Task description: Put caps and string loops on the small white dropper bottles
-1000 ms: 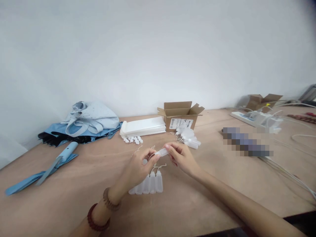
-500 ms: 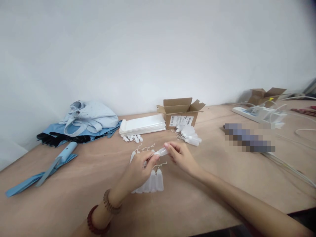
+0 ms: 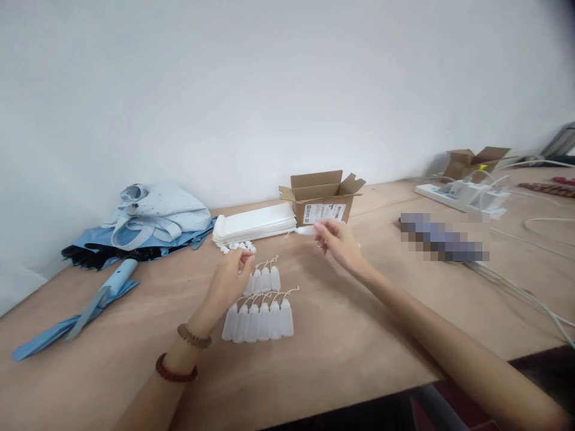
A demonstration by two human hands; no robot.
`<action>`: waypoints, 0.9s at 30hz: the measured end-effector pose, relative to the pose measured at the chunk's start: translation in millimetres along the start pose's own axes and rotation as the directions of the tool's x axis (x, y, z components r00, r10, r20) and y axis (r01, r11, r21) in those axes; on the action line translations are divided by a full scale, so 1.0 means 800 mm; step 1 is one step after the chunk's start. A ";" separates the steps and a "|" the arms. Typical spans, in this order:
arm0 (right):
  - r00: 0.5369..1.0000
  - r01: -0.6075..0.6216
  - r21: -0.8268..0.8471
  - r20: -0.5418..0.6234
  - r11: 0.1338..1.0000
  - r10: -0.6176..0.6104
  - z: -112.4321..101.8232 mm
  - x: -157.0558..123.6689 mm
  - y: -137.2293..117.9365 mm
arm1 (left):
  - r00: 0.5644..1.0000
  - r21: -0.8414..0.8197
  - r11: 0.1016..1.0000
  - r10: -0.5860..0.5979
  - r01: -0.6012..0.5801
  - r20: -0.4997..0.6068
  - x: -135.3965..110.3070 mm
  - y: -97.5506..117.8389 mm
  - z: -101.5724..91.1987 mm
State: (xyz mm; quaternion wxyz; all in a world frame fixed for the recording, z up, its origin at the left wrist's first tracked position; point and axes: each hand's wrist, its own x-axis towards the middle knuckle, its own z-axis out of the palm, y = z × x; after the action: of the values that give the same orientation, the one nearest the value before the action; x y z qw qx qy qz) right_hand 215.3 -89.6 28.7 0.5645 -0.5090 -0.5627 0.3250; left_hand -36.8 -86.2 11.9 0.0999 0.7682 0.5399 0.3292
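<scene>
My right hand [image 3: 340, 242] is pinched on a small translucent plastic bottle [image 3: 305, 230], held in the air in front of the open cardboard box [image 3: 321, 197]. My left hand [image 3: 229, 278] reaches toward the small white caps [image 3: 238, 246] lying before the stack of white bags [image 3: 254, 222]; its fingers are curled and I cannot tell whether they hold anything. Two rows of finished bottles with strings lie on the table, a far row [image 3: 265, 279] beside my left hand and a near row [image 3: 259, 319] below it.
A blue folded umbrella [image 3: 85, 305] and a light blue bag [image 3: 157, 212] lie at the left. A power strip [image 3: 458, 194] with white cables, a second cardboard box [image 3: 474, 160] and a blurred-out object [image 3: 442, 239] sit at the right. The wooden table's [image 3: 359, 335] front edge runs close by.
My hands have parted. The right hand carried the bottle away toward the box. The left hand let go of it and moved up-left to the caps, uncovering the bottle rows.
</scene>
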 end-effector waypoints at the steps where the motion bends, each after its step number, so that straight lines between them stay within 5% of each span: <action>1: 0.998 0.005 -0.022 -0.061 1.000 -0.007 -0.009 0.008 0.004 | 1.000 0.040 0.999 -0.008 0.009 -0.030 0.006 -0.016 0.003; 4: 0.976 0.079 -0.164 -0.190 0.983 -0.111 -0.034 0.031 0.021 | 0.997 0.079 0.995 0.065 -0.061 -0.039 0.020 -0.052 0.016; 8: 0.921 0.138 -0.429 -0.275 0.893 -0.275 -0.060 0.052 0.047 | 0.984 -0.013 0.984 0.179 -0.179 0.008 0.031 -0.068 0.025; 27: 0.946 0.231 -0.660 -0.020 0.715 -0.324 -0.082 0.089 0.091 | 0.989 -0.130 0.988 0.099 -0.084 0.107 0.036 -0.088 0.023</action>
State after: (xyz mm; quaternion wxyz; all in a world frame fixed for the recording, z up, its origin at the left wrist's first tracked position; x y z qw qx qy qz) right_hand 305.1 -17.0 -8.0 0.4315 -0.6028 -0.6710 -0.0138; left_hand -73.8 -28.9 -26.6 0.1630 0.8019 0.4758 0.3226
